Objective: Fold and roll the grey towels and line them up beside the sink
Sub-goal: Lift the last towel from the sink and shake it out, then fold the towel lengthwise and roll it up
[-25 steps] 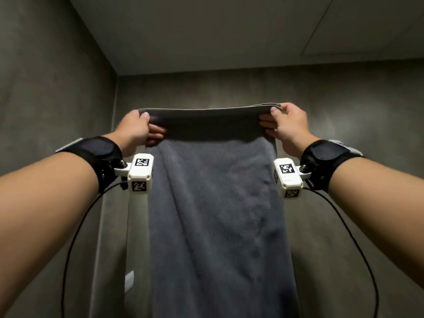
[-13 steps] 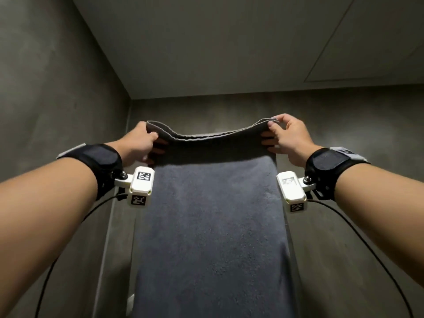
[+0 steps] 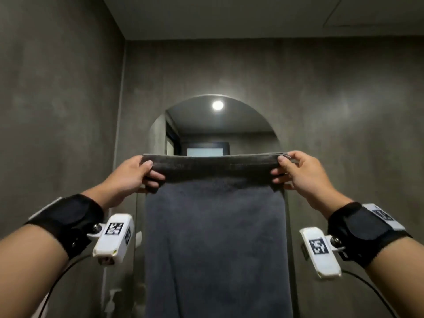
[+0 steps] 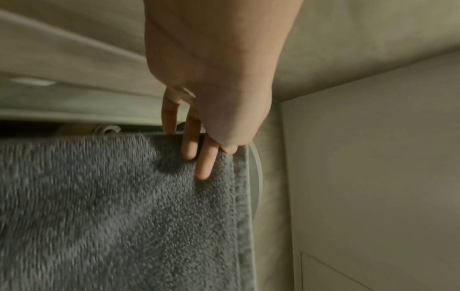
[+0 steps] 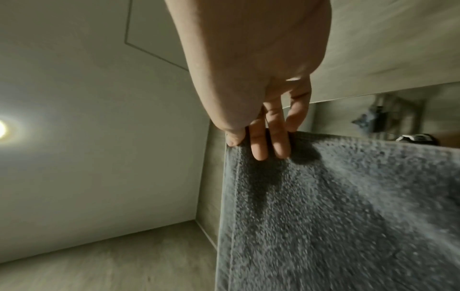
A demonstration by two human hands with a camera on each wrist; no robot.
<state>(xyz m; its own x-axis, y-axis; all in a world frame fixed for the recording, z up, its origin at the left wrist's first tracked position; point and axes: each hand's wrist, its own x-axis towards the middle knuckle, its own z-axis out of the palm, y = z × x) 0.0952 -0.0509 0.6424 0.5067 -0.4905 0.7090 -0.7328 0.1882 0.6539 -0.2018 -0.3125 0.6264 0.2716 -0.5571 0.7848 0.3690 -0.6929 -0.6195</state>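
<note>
dark grey plaster walls (image 3: 57, 111); pale ceiling (image 3: 229, 14); arched mirror (image 3: 218, 129) reflecting a round ceiling light (image 3: 217, 105)

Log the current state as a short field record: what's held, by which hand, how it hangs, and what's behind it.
held item: dark grey terry towel
left hand: grips the towel's top left corner, thumb on top, fingers underneath
right hand: grips the top right corner the same way
top edge: stretched taut and level between the hands
towel body: hangs straight down, lower end out of frame
fold state: top edge shows doubled layers; not rolled
behind towel: arched wall mirror
sink: not in view
</note>
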